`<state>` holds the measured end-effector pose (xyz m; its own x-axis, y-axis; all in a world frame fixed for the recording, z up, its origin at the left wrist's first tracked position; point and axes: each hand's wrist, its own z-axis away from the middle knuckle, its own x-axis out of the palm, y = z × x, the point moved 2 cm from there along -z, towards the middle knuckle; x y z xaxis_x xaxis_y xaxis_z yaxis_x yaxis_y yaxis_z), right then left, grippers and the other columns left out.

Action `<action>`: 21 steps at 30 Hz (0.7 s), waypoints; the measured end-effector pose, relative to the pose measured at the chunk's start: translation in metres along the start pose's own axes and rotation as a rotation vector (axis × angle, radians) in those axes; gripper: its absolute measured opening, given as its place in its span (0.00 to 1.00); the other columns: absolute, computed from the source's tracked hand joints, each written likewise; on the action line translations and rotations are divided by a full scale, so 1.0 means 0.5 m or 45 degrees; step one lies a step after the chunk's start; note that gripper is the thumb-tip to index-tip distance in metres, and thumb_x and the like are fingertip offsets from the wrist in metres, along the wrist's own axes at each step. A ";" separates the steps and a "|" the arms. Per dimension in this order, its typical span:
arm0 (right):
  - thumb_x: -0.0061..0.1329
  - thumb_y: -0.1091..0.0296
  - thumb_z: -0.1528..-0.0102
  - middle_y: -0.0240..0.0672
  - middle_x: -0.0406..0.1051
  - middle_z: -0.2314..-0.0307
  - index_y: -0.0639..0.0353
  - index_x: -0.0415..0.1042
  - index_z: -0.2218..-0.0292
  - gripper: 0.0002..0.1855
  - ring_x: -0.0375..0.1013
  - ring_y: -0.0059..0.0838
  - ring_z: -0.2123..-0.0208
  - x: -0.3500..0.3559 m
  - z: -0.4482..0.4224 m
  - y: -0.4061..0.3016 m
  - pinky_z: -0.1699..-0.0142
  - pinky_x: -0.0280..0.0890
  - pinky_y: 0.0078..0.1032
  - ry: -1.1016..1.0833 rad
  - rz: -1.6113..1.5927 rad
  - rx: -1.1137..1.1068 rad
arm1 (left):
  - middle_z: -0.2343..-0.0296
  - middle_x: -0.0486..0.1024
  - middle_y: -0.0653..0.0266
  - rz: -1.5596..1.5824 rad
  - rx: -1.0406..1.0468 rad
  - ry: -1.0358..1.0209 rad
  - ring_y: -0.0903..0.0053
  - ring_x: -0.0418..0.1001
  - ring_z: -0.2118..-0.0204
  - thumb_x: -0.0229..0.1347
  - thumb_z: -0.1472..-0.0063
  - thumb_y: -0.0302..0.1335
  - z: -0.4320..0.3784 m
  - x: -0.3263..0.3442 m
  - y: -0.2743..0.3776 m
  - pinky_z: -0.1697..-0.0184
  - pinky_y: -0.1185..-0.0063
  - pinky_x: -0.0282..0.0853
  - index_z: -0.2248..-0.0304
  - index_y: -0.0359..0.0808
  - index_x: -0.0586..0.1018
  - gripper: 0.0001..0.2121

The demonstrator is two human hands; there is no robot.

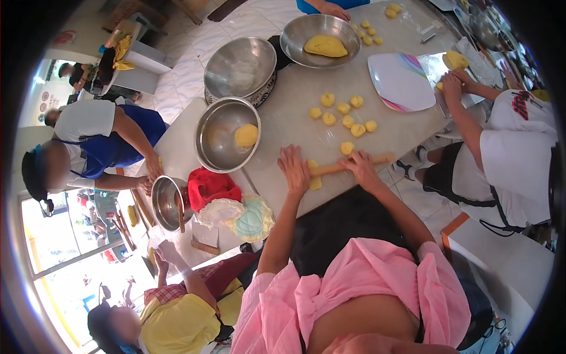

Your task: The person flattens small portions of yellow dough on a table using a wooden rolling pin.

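Observation:
A wooden rolling pin (327,169) lies across a flattened piece of yellow dough (315,183) at the near edge of the table. My right hand (361,170) grips the pin from above, and its far end sticks out to the right. My left hand (294,171) is palm down at the pin's left end, fingers extended, thumb beside the dough; whether the pin runs under the palm is hidden. Just beyond the pin sits a dough ball (347,148). Several more dough balls (343,108) are scattered farther up the table.
Steel bowls stand left and beyond: one with dough (208,152), one with whitish residue (216,66), one with a large dough lump (292,40). A white plate (398,84) lies right. Red cloth (212,190) and a scraper (205,236) lie left. Co-workers handle dough on both sides.

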<state>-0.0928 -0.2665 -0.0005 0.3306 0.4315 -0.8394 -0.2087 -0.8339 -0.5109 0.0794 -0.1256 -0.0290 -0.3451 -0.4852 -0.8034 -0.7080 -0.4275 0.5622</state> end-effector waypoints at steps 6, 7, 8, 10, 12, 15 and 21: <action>0.43 0.73 0.54 0.33 0.60 0.72 0.53 0.70 0.68 0.09 0.61 0.33 0.65 0.010 -0.014 0.005 0.60 0.55 0.32 0.176 -0.013 0.049 | 0.48 0.52 0.53 -0.100 -0.054 0.084 0.54 0.41 0.42 0.45 0.46 0.28 -0.037 0.006 -0.016 0.45 0.56 0.35 0.49 0.36 0.59 0.24; 0.43 0.72 0.54 0.33 0.60 0.73 0.54 0.70 0.69 0.08 0.61 0.33 0.65 0.012 -0.012 0.003 0.61 0.55 0.31 0.200 -0.034 0.071 | 0.48 0.52 0.53 -0.105 -0.072 0.077 0.54 0.41 0.42 0.45 0.46 0.28 -0.040 0.007 -0.019 0.45 0.56 0.35 0.49 0.37 0.59 0.24; 0.43 0.72 0.53 0.33 0.60 0.73 0.54 0.69 0.70 0.06 0.62 0.33 0.66 0.013 -0.011 0.002 0.61 0.55 0.31 0.223 -0.056 0.093 | 0.48 0.52 0.53 -0.111 -0.090 0.069 0.54 0.41 0.42 0.46 0.46 0.28 -0.043 0.008 -0.023 0.45 0.56 0.35 0.48 0.37 0.59 0.24; 0.45 0.72 0.54 0.33 0.60 0.73 0.56 0.69 0.70 0.06 0.62 0.34 0.66 0.017 -0.008 0.004 0.62 0.55 0.31 0.202 -0.037 0.086 | 0.48 0.52 0.53 -0.108 -0.092 0.074 0.54 0.41 0.42 0.46 0.45 0.29 -0.053 0.009 -0.028 0.45 0.55 0.35 0.49 0.38 0.59 0.23; 0.46 0.73 0.54 0.34 0.60 0.72 0.57 0.69 0.70 0.06 0.62 0.34 0.66 0.023 -0.004 0.009 0.63 0.55 0.31 0.183 -0.016 0.082 | 0.48 0.52 0.53 -0.102 -0.089 0.079 0.54 0.41 0.42 0.46 0.45 0.29 -0.065 0.010 -0.029 0.45 0.55 0.35 0.49 0.38 0.59 0.23; 0.49 0.70 0.55 0.36 0.60 0.71 0.59 0.69 0.68 0.10 0.62 0.36 0.65 0.024 -0.001 0.012 0.61 0.56 0.32 0.197 0.010 0.028 | 0.47 0.50 0.53 -0.135 -0.132 0.019 0.52 0.41 0.43 0.44 0.44 0.31 -0.084 0.013 -0.029 0.45 0.52 0.35 0.49 0.37 0.59 0.23; 0.55 0.62 0.60 0.38 0.60 0.69 0.58 0.67 0.63 0.22 0.62 0.39 0.65 0.027 0.015 0.010 0.61 0.58 0.34 0.143 0.036 -0.092 | 0.49 0.53 0.54 -0.182 -0.170 0.116 0.55 0.44 0.43 0.45 0.44 0.31 -0.113 0.021 -0.033 0.46 0.51 0.37 0.52 0.38 0.62 0.19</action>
<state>-0.0963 -0.2620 -0.0156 0.4272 0.3697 -0.8251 -0.1537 -0.8696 -0.4692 0.1221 -0.1665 -0.0355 -0.1857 -0.4766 -0.8593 -0.6557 -0.5912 0.4696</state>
